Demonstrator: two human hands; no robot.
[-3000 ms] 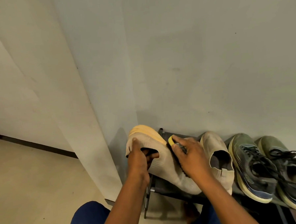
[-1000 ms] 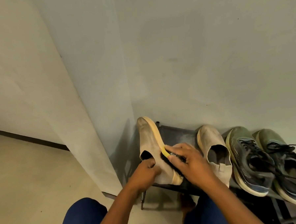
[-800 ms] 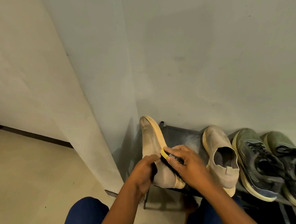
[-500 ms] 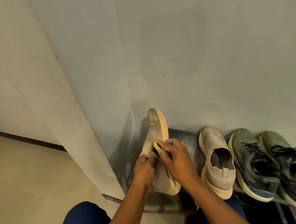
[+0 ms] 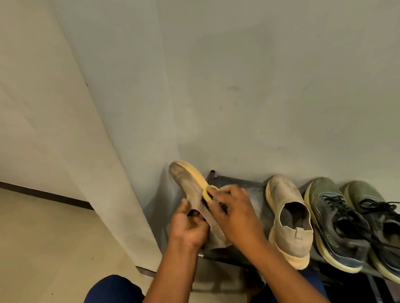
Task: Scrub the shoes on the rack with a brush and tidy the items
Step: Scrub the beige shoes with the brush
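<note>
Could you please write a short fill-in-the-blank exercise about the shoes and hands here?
The left hand holds the beige shoe at its ____.
The right hand grips a ____ against that shoe.
Resting on the rack, untouched, are ____ shoes.

Missing words: opening; brush; three

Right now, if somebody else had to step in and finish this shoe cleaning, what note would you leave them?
Left hand grips the beige slip-on shoe at its opening, toe tilted up toward the wall.
Right hand holds the yellow-handled brush against that shoe's side.
On the rack: the matching beige shoe, then two green laced sneakers to its right.
Done: scrubbing of the held shoe is under way; I cannot tell how clean it is.
Left: finish it, set it back on the rack, brush the other three, tidy up.
</note>
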